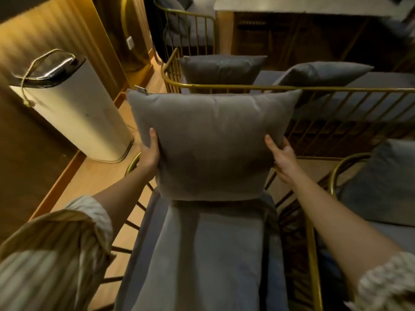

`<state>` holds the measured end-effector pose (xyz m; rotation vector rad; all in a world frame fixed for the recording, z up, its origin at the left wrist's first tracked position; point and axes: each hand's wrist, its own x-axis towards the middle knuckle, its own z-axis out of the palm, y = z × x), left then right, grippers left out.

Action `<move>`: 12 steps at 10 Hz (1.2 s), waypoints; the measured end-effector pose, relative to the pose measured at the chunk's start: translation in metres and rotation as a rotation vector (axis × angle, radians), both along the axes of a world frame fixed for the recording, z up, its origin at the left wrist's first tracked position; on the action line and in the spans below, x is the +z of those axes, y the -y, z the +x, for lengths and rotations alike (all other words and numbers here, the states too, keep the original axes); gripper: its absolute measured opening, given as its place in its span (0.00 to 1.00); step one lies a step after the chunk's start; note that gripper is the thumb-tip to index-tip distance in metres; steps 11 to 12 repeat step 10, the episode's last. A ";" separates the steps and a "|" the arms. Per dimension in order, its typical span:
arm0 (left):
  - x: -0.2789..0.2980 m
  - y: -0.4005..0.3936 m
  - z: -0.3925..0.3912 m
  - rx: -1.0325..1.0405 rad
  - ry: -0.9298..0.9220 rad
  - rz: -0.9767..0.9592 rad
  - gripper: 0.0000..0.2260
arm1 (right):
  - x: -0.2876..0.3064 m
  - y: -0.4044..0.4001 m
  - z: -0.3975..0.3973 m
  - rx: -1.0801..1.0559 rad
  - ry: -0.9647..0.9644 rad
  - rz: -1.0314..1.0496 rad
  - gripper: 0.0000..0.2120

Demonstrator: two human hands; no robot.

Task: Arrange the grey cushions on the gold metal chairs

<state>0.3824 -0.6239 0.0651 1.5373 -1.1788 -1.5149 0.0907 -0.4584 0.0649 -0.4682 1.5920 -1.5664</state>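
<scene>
The left hand (150, 151) and the right hand (281, 157) each gripped one side edge of a single grey cushion (211, 142), thumbs on its front, holding it upright between them above the seat pad (202, 254) of the nearest gold chair (313, 254). Three more grey cushions were visible: two (221, 69) (323, 72) leaned on the long gold bench (247, 87) beyond, one (381, 182) on a chair at the right. A white bin (74, 113) stood on the floor to the left.
</scene>
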 end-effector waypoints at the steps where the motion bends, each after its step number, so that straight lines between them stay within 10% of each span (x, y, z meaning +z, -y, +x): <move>1: -0.020 0.013 -0.006 -0.082 0.021 -0.005 0.42 | -0.021 0.006 -0.005 -0.033 0.030 0.065 0.54; 7: -0.057 -0.006 -0.026 -0.286 0.371 0.114 0.35 | -0.096 0.001 -0.024 0.007 0.064 0.496 0.26; 10: 0.000 -0.143 -0.001 -0.271 0.448 0.151 0.28 | -0.046 -0.057 0.016 0.517 -0.494 0.669 0.29; 12: 0.000 -0.143 -0.001 -0.271 0.448 0.151 0.28 | -0.046 -0.057 0.016 0.517 -0.494 0.669 0.29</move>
